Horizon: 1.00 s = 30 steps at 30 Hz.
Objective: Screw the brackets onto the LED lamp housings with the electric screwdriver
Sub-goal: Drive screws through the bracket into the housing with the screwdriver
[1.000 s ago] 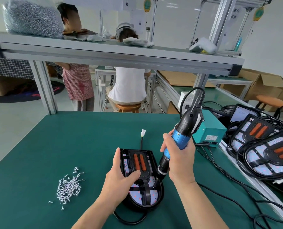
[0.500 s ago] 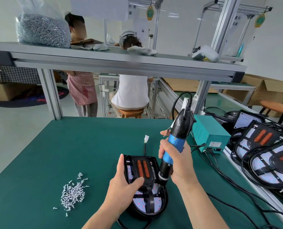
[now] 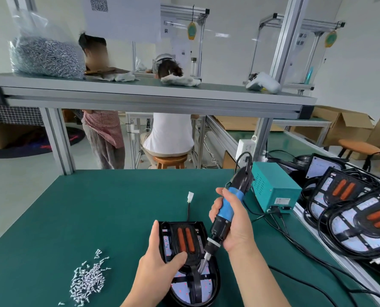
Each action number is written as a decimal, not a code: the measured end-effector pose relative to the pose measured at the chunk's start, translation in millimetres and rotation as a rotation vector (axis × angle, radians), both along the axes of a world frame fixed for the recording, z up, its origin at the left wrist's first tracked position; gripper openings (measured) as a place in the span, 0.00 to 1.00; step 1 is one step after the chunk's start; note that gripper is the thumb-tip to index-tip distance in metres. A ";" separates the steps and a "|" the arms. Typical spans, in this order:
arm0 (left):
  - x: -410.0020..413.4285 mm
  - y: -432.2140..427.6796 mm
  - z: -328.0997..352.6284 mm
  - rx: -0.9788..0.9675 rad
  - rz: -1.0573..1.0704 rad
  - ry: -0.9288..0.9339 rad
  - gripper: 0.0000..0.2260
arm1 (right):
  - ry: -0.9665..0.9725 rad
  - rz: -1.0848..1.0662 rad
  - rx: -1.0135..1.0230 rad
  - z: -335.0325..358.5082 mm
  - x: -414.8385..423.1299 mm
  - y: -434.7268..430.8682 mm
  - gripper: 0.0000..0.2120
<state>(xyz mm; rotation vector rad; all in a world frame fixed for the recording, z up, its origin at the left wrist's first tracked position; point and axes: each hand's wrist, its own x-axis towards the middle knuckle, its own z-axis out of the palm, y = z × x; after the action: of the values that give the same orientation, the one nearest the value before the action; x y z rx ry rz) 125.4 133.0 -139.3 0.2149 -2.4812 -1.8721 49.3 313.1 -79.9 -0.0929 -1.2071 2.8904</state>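
Over on the right edge of the green bench mat [image 3: 96, 207] sits a teal power supply box [image 3: 273, 191], cables plugged into its front. Up on the shelf [image 3: 140, 94]: a clear bag of screws [image 3: 45, 56] at the left, a white rag [image 3: 180, 80] mid-shelf. Beyond it, a person in a white top [image 3: 169, 136] sits on a wooden stool [image 3: 170, 160], back to the camera, and another in a checked apron [image 3: 104, 127] stands alongside. Cardboard boxes [image 3: 348, 127] are piled far right, behind an orange-topped stool [image 3: 359, 147].
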 end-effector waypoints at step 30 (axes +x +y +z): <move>3.0 -20.5 33.5 -0.467 0.168 0.065 0.24 | -0.335 0.212 -0.458 -44.5 -20.0 13.8 0.22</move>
<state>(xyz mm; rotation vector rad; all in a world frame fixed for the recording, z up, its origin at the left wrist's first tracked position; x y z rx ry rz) 128.4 112.5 -105.8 0.3272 -2.6665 -1.1773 29.3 326.9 -124.4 -0.4964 -0.5752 3.3845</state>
